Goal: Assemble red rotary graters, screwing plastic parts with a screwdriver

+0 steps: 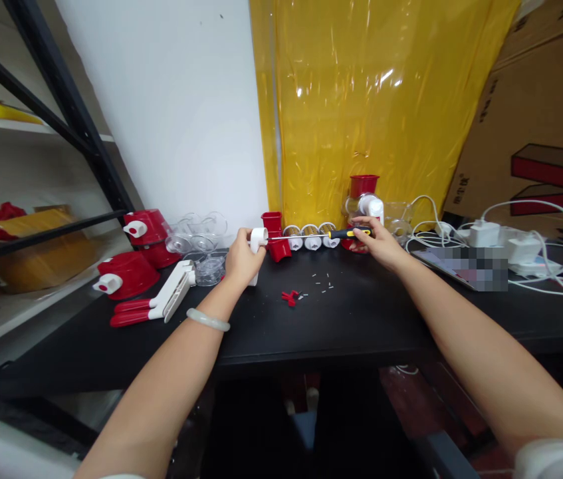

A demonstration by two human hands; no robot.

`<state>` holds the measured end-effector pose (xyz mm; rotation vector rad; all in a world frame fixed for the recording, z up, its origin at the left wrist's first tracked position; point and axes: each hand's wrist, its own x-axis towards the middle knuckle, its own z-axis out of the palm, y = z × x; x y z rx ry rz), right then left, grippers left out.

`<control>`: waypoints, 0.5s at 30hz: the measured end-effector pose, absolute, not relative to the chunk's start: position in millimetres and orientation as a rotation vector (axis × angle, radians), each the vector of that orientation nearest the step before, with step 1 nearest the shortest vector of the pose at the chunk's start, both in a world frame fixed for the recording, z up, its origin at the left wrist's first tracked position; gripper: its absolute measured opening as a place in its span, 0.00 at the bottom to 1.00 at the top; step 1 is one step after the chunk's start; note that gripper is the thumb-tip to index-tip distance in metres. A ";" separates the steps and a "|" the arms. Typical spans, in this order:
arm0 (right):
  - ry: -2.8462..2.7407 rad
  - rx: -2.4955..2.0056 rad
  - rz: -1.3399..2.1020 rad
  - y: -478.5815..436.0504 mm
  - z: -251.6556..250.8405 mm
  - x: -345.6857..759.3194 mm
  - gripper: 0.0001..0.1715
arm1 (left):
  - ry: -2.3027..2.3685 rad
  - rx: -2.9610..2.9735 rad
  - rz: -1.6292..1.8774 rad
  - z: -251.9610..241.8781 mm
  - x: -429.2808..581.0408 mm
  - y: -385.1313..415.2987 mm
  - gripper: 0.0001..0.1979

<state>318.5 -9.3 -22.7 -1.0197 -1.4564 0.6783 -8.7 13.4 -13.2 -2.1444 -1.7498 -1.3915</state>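
My left hand [242,258] is closed around a white plastic part with a round collar [260,237], held just above the black table. In my right hand [379,243] is a screwdriver [349,233] with a black and yellow handle. Its long shaft points left, and the tip meets the collar; whether it sits in a screw cannot be seen. Below the shaft lie small red plastic pieces [290,297] and several tiny screws [324,283]. Behind it are a red plastic chute [272,223] and a row of white-ended grater drums [312,237].
At left are red bases [129,275] with white knobs, white handles with red grips [161,299], and clear plastic cups [210,269]. A red-topped assembly [363,185] stands behind my right hand. A phone-like device [453,266], white chargers [484,234] and tangled cables occupy the right.
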 end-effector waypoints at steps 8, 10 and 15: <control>-1.443 -1.071 0.683 -8.3 -20.4 316.3 0.23 | -1.721 -2.161 -1.409 -13.5 -8.4 13.3 0.16; -1.419 -1.066 0.722 -8.0 -20.6 316.7 0.22 | -1.720 -2.163 -1.410 -13.5 -8.6 13.5 0.16; -1.379 -0.939 0.849 -9.1 -20.9 318.7 0.29 | -1.711 -2.151 -1.421 -14.5 -9.4 14.9 0.16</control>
